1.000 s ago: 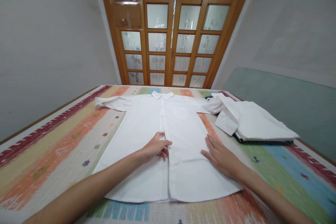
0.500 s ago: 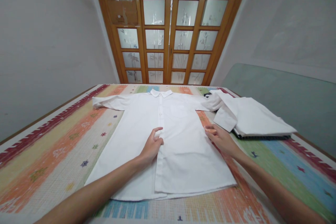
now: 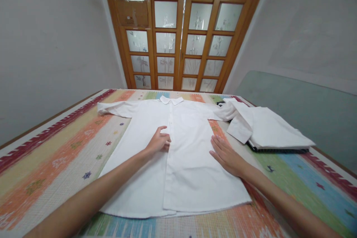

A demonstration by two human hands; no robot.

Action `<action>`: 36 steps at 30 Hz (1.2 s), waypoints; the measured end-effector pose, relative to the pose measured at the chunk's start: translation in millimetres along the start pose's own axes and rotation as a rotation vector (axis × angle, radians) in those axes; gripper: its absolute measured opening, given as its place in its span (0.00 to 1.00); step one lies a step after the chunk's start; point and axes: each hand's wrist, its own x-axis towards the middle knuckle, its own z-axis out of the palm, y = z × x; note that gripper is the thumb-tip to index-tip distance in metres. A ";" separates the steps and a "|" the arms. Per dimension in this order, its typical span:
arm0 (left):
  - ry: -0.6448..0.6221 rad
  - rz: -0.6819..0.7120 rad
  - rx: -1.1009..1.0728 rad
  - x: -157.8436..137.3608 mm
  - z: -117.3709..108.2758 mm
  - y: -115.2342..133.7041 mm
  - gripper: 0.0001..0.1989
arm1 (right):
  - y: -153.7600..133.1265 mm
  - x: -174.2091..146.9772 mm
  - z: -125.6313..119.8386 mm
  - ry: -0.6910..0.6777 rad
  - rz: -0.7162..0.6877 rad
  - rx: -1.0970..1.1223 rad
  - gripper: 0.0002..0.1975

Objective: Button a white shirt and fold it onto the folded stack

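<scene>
A white button-up shirt [image 3: 192,186] lies front side up and spread out, its collar at the far end and both sleeves stretched sideways. Over its middle, at the button placket, is my left hand [image 3: 158,142]; the fingers are loosely bent and apart, with no cloth visibly pinched. Flat along the shirt's right side edge rests my right hand [image 3: 227,156], fingers stretched out, partly on the shirt and partly over the cloth beneath. Soft wrinkles run across the right front panel.
A folded white garment [image 3: 279,126] lies on dark cloth at the right, touching the shirt's right sleeve. Beneath everything is a striped, patterned tablecloth [image 3: 69,148]. A pale green panel [image 3: 295,96] stands along the right side; wooden glass-paned doors [image 3: 178,41] are beyond.
My right hand has gone from closed fingertips beside the shirt to lying flat on its edge. My left hand has shifted slightly left and away from me. The lower left hem has moved inward.
</scene>
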 end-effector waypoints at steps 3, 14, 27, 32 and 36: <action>-0.011 -0.046 -0.067 32.1 1.0 16.8 0.30 | -4.3 -2.7 -6.0 -0.025 -0.018 -0.001 0.30; 0.198 0.279 0.215 110.2 16.7 14.4 0.29 | -29.2 -18.9 -33.9 -0.086 -0.174 0.074 0.31; 0.288 0.311 0.255 121.6 2.8 2.4 0.20 | -60.6 -68.8 -57.0 -0.236 0.044 0.249 0.36; 0.205 0.215 0.212 111.1 -5.7 3.5 0.24 | -63.9 -69.8 -87.5 -0.466 0.062 0.453 0.35; 0.148 0.258 0.306 99.6 -11.9 1.9 0.26 | -57.4 -42.4 -104.0 -0.527 -0.018 0.555 0.30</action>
